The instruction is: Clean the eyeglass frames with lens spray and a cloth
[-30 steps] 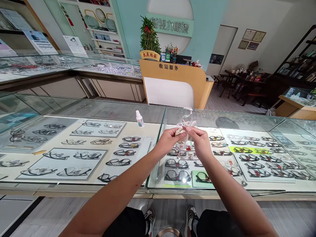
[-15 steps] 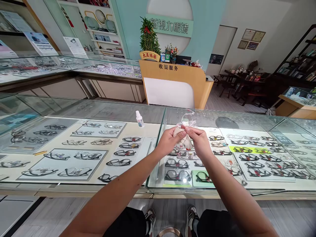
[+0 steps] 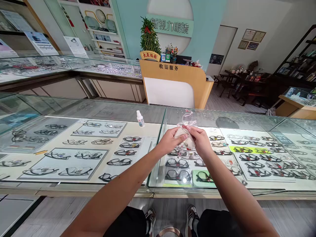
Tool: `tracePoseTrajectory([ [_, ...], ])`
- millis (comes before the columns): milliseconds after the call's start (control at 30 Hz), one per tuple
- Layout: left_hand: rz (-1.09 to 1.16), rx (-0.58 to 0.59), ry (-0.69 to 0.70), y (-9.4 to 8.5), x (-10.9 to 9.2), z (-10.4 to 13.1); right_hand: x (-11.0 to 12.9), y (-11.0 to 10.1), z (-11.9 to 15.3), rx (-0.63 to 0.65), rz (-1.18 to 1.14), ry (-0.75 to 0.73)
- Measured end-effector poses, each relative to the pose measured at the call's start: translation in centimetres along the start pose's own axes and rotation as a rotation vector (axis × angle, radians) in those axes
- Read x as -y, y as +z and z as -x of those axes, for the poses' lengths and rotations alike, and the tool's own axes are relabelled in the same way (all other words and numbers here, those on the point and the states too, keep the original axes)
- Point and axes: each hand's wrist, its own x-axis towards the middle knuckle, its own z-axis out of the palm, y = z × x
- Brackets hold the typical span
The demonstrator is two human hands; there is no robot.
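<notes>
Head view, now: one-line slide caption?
Left hand and right hand pinch a cream cloth over a glass display case of eyeglasses, a white spray bottle standing farther left.

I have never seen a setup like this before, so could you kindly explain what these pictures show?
There is no machine here, only a person's bare left hand and right hand. Every picture comes from one camera worn on the person's head, looking forward and down. Both hands hold a pale cloth above a glass display counter. Many eyeglasses show through the glass, and a white bottle stands upright on the person's left. Just beyond the fingers is something pinkish with thin curved parts; I cannot tell whether it is held.
</notes>
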Motion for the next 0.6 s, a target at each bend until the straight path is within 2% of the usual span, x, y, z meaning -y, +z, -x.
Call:
tracePoseTrajectory([
  [233, 0.017, -0.093, 0.054, 0.29, 0.21, -0.16, -0.26, -0.13, -0.11, 0.04, 0.015, -0.047],
  [300, 0.0, -0.06, 0.075, 0.12, 0.07, -0.11, -0.12, -0.23, -0.12, 0.02, 0.002, -0.035],
  [433, -0.031, 0.079, 0.069, -0.29, -0.26, 0.02, 0.17, -0.4, -0.14, -0.022, -0.011, -0.023],
  [500, -0.037, 0.077, 0.047, -0.29, -0.22, 0.03, 0.13, -0.44, -0.2, -0.014, -0.004, -0.021],
  [600, -0.009, -0.004, 0.022, -0.03, 0.13, -0.09, -0.14, -0.42, -0.31, 0.029, 0.024, -0.048],
])
